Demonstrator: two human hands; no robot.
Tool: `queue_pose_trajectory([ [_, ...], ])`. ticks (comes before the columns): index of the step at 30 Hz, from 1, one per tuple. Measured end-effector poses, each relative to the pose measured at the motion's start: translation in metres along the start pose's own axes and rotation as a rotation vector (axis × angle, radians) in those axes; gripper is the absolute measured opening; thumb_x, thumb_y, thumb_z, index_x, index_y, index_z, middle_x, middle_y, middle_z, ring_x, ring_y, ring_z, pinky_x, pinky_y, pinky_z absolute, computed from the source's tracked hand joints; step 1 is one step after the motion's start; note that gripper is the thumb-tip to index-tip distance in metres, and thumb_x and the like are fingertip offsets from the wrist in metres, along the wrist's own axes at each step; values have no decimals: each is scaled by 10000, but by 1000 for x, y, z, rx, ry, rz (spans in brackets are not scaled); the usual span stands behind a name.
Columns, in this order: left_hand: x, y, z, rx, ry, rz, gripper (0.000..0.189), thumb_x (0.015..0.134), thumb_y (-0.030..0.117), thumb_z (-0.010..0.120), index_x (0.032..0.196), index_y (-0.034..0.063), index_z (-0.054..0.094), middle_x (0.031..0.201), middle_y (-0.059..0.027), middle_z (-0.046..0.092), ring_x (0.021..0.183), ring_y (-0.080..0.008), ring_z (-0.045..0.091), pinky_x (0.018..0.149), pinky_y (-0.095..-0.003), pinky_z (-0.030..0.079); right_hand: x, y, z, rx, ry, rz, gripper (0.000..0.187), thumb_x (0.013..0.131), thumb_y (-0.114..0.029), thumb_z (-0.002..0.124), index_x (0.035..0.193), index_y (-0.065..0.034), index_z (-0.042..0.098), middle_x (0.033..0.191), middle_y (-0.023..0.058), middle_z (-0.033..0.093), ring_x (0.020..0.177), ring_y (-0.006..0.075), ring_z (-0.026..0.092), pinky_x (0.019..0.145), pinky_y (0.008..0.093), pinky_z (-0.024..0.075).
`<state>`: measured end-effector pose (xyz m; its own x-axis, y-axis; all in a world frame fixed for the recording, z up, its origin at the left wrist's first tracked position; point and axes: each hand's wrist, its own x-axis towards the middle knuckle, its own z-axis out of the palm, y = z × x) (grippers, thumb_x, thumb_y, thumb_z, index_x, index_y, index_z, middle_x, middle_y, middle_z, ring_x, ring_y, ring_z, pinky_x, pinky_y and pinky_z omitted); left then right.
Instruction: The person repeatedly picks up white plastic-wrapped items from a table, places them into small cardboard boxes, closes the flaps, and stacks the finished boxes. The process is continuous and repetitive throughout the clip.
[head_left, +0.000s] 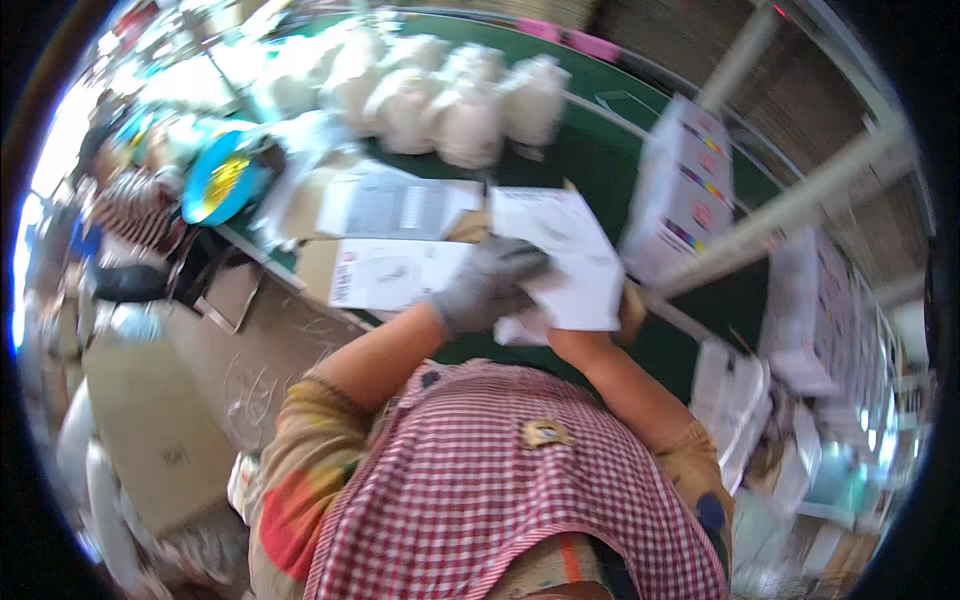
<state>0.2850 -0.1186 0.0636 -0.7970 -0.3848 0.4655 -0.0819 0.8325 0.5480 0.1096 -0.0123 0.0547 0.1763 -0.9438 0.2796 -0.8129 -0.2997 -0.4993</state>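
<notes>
A white printed carton (566, 255) is tilted up in front of me, partly folded. My left hand (495, 281), in a grey glove, grips its left edge; motion blurs the fingertips. At the carton's lower edge is my right hand (581, 345), mostly hidden behind the white panel, so its fingers cannot be made out. A pale flap (523, 328) shows below, between the hands. Left of them lies a flat white printed carton piece (401, 274) on brown cardboard. A grey-and-white printed sheet (397, 206) is just beyond it.
Several white plastic-wrapped bundles (469, 124) stand across the green table (600, 161). Stacked printed boxes (679, 187) rise at right beside a metal post (750, 225). Another person's striped sleeve (139, 206) appears at left near a blue basin (221, 180). A large cardboard box (161, 442) stands lower left.
</notes>
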Motion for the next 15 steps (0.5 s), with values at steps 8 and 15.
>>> queue_pose_trajectory([
  [8,36,-26,17,33,316,-140,387,690,-21,653,1064,72,677,1076,-120,664,1051,-338,608,929,-396,483,-50,66,-57,84,554,-29,832,807,-199,736,1480,-4,288,1496,252,342,1413,404,294,1154,487,232],
  [15,79,-13,-21,-209,188,-351,368,888,80,619,1253,58,584,1068,-170,647,938,-337,643,838,-371,516,-23,47,-103,-1,174,-246,648,843,-208,657,1420,-28,424,1498,179,383,1446,383,256,1167,417,263],
])
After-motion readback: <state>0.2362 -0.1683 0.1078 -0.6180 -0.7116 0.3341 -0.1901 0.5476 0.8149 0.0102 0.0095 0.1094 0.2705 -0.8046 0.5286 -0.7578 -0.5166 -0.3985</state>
